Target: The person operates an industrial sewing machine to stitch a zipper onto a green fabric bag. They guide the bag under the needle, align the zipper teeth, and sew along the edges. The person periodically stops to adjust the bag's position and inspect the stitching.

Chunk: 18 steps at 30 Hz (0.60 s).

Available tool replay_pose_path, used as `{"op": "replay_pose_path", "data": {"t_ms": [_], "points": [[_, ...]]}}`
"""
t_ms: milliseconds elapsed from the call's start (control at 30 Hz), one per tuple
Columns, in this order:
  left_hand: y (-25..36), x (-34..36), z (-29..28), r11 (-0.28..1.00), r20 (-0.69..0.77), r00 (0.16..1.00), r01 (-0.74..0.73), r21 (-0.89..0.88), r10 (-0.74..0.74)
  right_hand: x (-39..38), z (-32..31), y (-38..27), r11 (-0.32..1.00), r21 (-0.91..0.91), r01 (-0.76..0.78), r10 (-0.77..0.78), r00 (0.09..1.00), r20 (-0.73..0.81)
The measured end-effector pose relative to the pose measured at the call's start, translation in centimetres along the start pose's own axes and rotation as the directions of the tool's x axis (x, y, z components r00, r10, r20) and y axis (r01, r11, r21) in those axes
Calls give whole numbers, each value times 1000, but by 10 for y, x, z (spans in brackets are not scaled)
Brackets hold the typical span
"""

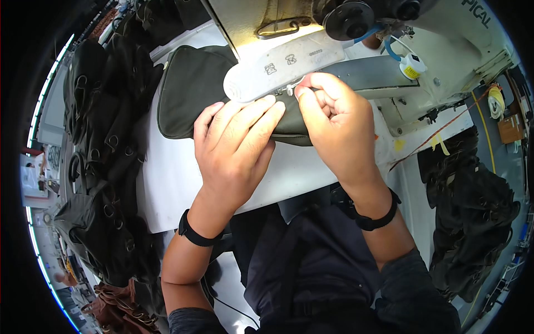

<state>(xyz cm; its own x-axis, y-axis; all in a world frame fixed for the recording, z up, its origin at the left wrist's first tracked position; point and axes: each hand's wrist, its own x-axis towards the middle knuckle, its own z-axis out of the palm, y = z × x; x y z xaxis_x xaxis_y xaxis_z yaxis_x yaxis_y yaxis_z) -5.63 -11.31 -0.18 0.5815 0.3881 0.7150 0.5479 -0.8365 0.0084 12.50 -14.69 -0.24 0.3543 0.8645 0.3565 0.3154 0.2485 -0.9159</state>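
A dark olive fabric piece (186, 92), which looks like a bag part, lies on the white sewing table (172, 172) under the machine's head. My left hand (236, 142) rests flat on it with the fingers stretched out, tips beside the needle area. My right hand (342, 125) is closed, its thumb and forefinger pinched together just right of the presser foot (290, 89). Whatever the pinch holds is too small to make out. The sewing machine's pale head cover (283, 64) hangs just beyond both hands and hides part of the fabric.
Dark bags with metal rings (105, 156) are piled on the left, and more dark bags (473, 211) hang at the right. Brown pieces (125, 306) lie lower left. A small white bottle (412, 67) sits by the machine; a black handwheel-like knob (350, 21) is above.
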Motion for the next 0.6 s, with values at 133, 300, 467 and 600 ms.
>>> {"op": "replay_pose_path", "data": {"t_ms": [133, 300, 467, 600], "points": [[1, 2, -2, 999, 13, 999, 36, -7, -36, 3, 0, -2, 998, -63, -9, 10, 1000, 12], [5, 9, -1, 998, 23, 998, 56, 8, -57, 8, -6, -7, 991, -122, -49, 52, 998, 22], [8, 5, -2, 997, 50, 996, 70, 21, -71, 3, -32, -8, 981, -164, 103, -102, 995, 19], [9, -2, -5, 995, 29, 995, 97, 1, -97, 0, -143, -33, 717, -439, 541, -634, 768, -89]]}}
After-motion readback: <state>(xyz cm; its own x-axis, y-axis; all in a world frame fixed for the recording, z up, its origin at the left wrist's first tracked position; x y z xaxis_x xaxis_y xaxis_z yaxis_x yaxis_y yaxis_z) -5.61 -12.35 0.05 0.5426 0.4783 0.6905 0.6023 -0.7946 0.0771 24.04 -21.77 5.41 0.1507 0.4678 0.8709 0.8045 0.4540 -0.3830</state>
